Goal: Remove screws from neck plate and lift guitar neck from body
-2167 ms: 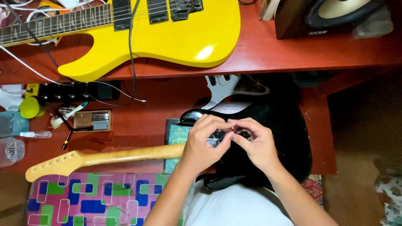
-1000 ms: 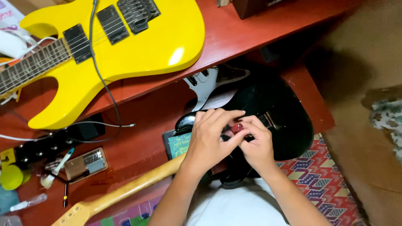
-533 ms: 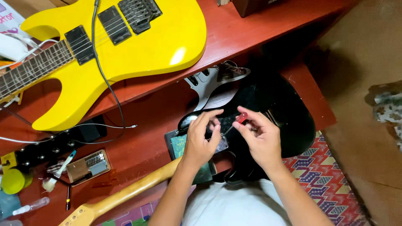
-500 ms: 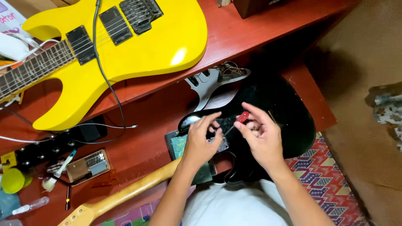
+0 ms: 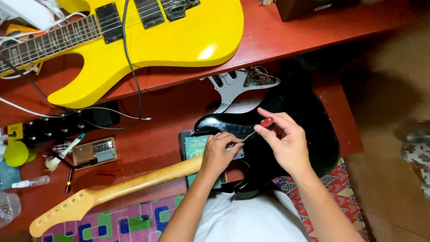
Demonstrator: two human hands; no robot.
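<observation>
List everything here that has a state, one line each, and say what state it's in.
black guitar: lying flat, pickguard off
white pickguard: detached, wires showing
bare neck: no strings or tuners
yellow guitar: strung, lying flat
screwdriver: held, tip toward left fingers
right hand: pinching screwdriver handle
left hand: resting on black guitar
</observation>
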